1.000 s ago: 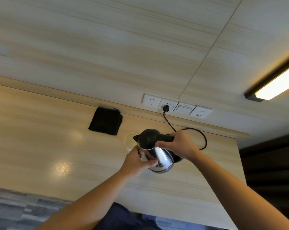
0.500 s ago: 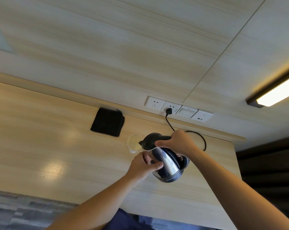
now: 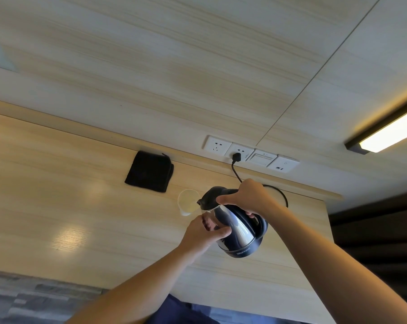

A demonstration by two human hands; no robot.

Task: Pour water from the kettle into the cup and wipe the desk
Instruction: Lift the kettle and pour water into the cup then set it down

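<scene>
A shiny steel kettle (image 3: 235, 228) with a black lid and base hangs tilted over the wooden desk (image 3: 57, 206), its spout at the rim of a clear plastic cup (image 3: 187, 202). My right hand (image 3: 247, 196) grips the black handle on top. My left hand (image 3: 204, 233) presses against the kettle's steel side from below. The cup stands on the desk just left of the spout. A folded black cloth (image 3: 149, 171) lies behind the cup near the wall.
A black power cord (image 3: 236, 174) runs from a wall socket (image 3: 241, 153) down behind my right hand. More sockets and a switch sit along the wall. A lit lamp bar (image 3: 385, 134) hangs at the right. The desk's right edge is near my right forearm.
The kettle has tipped further toward the cup, its base swinging up and right. Both hands kept their hold and moved with it.
</scene>
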